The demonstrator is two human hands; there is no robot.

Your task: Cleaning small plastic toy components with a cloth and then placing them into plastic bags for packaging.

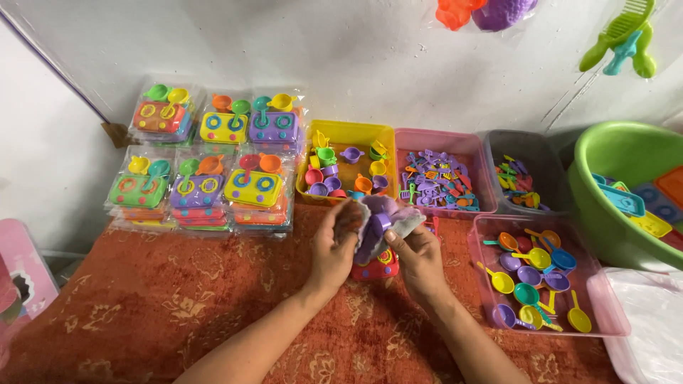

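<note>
My left hand [333, 245] and my right hand [420, 257] meet over the red patterned carpet [178, 306]. Both pinch a clear plastic blister pack [395, 217] that has a purple toy pot [375, 227] in it. A red toy stove [377, 267] shows just under the pack, between my hands. My fingers hide most of the pack's edges.
Stacks of packed toy stove sets [206, 163] lie at the back left. Behind my hands stand a yellow tray of toy cups [348, 131], a pink tray of small utensils [437, 139] and a clear tray [530, 142]. A pink tray of toy pans [605, 320] and a green basin [619, 156] sit to the right.
</note>
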